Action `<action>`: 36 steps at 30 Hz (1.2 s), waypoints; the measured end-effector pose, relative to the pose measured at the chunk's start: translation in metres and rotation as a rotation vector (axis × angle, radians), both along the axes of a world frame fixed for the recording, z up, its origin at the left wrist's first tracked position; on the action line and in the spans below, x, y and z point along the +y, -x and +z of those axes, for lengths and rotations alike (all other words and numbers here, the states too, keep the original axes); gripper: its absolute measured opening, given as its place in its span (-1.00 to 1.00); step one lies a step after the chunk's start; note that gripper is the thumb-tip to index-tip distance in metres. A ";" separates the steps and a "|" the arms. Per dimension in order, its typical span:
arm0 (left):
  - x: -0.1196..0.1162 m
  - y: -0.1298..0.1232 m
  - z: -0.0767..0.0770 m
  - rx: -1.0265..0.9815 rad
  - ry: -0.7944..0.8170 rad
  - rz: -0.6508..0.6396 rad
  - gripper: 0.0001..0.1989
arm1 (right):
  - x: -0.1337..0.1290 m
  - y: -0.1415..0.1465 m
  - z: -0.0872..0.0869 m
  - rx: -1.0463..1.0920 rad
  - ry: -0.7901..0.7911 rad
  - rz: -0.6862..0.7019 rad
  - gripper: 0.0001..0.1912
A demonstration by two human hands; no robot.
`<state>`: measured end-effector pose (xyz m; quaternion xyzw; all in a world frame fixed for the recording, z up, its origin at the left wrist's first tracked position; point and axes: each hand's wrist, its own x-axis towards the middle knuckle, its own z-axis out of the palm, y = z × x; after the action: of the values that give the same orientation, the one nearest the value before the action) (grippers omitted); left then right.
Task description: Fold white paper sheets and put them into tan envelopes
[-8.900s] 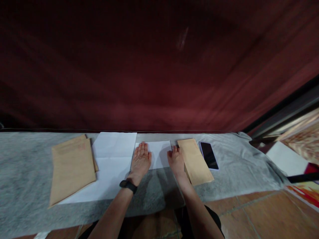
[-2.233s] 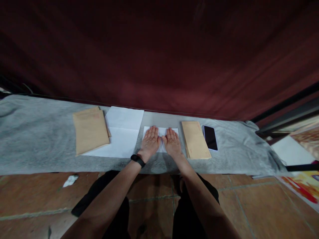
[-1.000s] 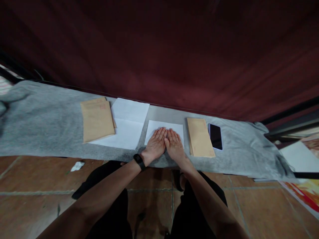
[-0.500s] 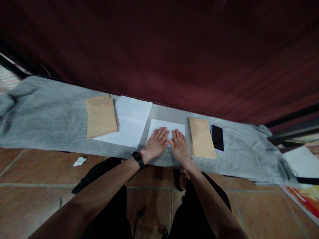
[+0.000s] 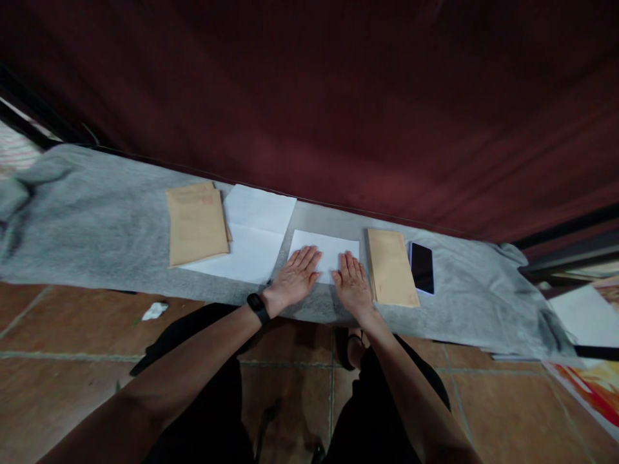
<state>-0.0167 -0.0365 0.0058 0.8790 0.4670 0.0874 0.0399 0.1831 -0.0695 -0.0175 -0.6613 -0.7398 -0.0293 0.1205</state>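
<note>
A small white sheet of paper [image 5: 327, 246], seemingly folded, lies on the grey cloth in front of me. My left hand [image 5: 294, 274] rests flat on its left part, fingers stretched out. On its right part my right hand [image 5: 352, 281] lies flat too, fingers extended. A strip of bare paper shows between the two hands; their palms hide its near edge. Left of it is a larger white sheet [image 5: 256, 235] with a crease across it, partly covered by brown envelopes [image 5: 198, 225]. Close to my right hand sits a stack of brown envelopes [image 5: 393, 267].
A smartphone [image 5: 422, 267] lies right of the envelope stack. Grey cloth [image 5: 106, 219] covers the long narrow surface, with a dark red curtain-like backdrop [image 5: 309, 116] behind it. On the tiled floor is a crumpled white tissue [image 5: 155, 310]. Papers [image 5: 585, 316] lie at the far right.
My hands have slid apart across the small white paper, the left one moving left and the right one slightly right. More of the paper's middle shows now.
</note>
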 end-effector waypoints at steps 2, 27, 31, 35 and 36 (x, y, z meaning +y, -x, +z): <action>0.000 0.003 -0.001 -0.006 -0.007 0.002 -0.43 | 0.000 -0.001 -0.001 0.009 -0.002 -0.001 -0.37; 0.006 0.021 -0.005 -0.021 0.032 0.012 -0.42 | -0.005 -0.005 0.002 0.019 -0.013 -0.015 -0.32; 0.006 0.021 -0.004 -0.019 0.010 0.013 -0.42 | -0.008 -0.005 0.003 0.035 -0.051 -0.015 -0.33; 0.001 0.010 0.001 -0.051 -0.040 0.003 -0.42 | -0.008 -0.002 0.009 0.061 -0.055 0.008 -0.35; -0.001 0.006 0.002 -0.062 -0.048 -0.015 -0.42 | -0.008 0.000 0.011 0.065 -0.048 0.024 -0.36</action>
<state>-0.0228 -0.0371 0.0073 0.8801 0.4567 0.1254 0.0338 0.1829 -0.0772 -0.0063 -0.6498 -0.7426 -0.0240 0.1604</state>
